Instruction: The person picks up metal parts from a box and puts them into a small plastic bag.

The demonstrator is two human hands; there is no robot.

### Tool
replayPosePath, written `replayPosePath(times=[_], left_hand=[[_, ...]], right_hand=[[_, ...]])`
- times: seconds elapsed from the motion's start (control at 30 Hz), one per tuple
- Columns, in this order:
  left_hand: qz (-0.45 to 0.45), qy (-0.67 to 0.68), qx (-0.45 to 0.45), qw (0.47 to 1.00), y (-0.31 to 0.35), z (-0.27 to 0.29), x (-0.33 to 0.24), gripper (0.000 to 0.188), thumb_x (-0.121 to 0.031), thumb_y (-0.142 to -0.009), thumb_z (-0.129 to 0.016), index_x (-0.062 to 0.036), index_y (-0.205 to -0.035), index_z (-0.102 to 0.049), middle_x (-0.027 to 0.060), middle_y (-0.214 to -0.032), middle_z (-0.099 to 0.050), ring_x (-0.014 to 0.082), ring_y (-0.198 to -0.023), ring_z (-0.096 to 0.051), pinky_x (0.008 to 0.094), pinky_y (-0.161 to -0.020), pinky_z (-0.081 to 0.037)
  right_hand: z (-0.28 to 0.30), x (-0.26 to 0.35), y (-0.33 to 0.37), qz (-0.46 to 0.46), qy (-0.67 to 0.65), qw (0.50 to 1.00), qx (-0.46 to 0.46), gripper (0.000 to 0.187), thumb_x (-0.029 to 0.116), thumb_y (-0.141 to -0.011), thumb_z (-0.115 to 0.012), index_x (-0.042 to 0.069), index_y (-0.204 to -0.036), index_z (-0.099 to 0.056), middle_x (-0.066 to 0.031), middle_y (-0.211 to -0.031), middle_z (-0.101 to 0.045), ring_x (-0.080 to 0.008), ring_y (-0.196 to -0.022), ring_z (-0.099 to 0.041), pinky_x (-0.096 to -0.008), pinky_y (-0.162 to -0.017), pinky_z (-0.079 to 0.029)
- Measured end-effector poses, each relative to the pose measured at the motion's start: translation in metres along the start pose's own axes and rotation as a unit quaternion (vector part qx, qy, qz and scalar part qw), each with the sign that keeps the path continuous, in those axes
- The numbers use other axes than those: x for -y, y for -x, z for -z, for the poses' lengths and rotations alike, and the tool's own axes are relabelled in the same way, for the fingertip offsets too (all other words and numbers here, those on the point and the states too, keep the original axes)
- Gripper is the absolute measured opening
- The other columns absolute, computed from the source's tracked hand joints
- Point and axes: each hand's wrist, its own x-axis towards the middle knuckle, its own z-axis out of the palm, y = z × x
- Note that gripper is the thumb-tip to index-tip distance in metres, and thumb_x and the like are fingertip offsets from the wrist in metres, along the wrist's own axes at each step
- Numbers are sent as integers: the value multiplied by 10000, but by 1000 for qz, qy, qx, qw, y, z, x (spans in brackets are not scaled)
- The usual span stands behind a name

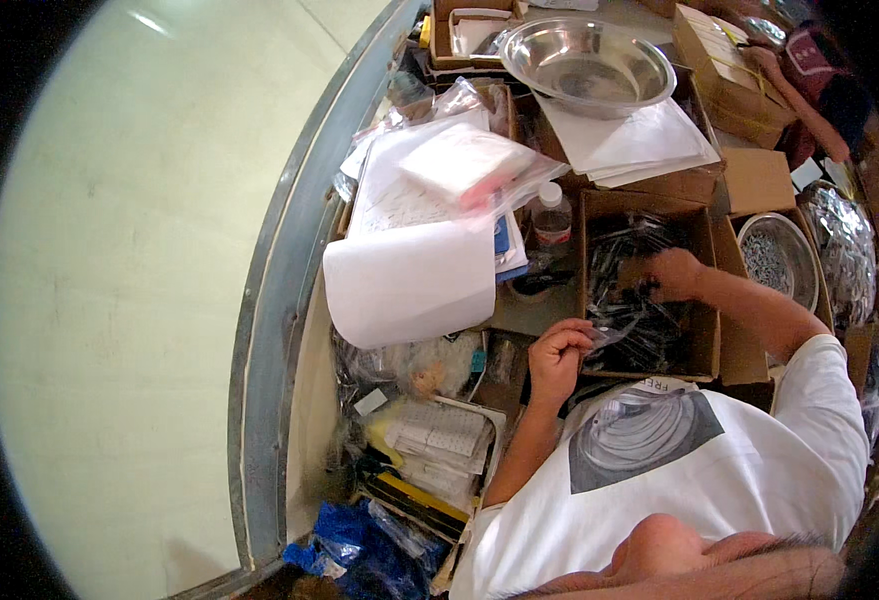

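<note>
In front of me stands an open cardboard box [704,345] full of slim black pieces [639,345], too tangled to name by kind. At the box's near left corner my left hand [557,360] has its fingers pinched on a clear plastic bag [607,338], which hangs over the box edge. My right hand [673,273] reaches in over the box's right wall. Its fingers are down among the black pieces and blurred, so I cannot make out their grip.
Left of the box stand a clear bottle [552,215] with a white cap and a sheaf of paper [409,285]. A steel basin [587,65] rests on papers behind. At right, a metal bowl [779,262] holds small metal parts. Another person's arm [794,100] shows at far right.
</note>
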Motion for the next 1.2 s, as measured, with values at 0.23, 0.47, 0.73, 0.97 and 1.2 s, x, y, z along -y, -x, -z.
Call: replayPosePath(times=[0.23,0.47,0.73,0.97,1.2], left_hand=[[13,-65,110,992,-12,-20,-25,228,137,-731,-473,23,-804,-657,145,-1002,-658,220,-904,-640,291,-739,-511],[-44,-188,208,959,-18,-44,-20,275,105,-709,-464,29,-889,-657,181,-999,-652,309,-941,-631,351,-851,-484],[90,-263,279,919,-39,-79,-29,318,3,-725,-531,14,-1029,-625,203,-983,-635,335,-917,-624,380,-823,-479],[-41,-198,319,926,-43,-115,-15,443,-5,-672,-651,2,-1110,-585,166,-1097,-625,251,-1018,-613,323,-869,-459],[47,-138,355,924,-50,-138,-20,440,20,-698,-552,24,-1136,-591,131,-1157,-610,214,-1040,-596,305,-852,-470]], right_hand=[[-59,9,-14,-38,-19,999,7,571,432,-806,-660,5,-1167,-544,-129,-1106,-599,-271,-1054,-560,-368,-871,-482],[-35,2,31,-33,-212,959,-183,428,322,-787,-726,11,-1050,-597,-124,-957,-632,-239,-849,-599,-343,-731,-498],[5,30,142,29,-710,611,-350,245,122,-755,-752,30,-907,-584,-34,-758,-573,-121,-584,-548,-259,-519,-447],[-32,43,150,27,-458,713,-530,234,151,-663,-774,15,-787,-631,-130,-741,-578,-302,-703,-588,-381,-625,-472],[-66,-16,168,14,-570,644,-510,343,212,-748,-714,9,-1000,-599,-74,-864,-588,-145,-765,-558,-293,-653,-463]])
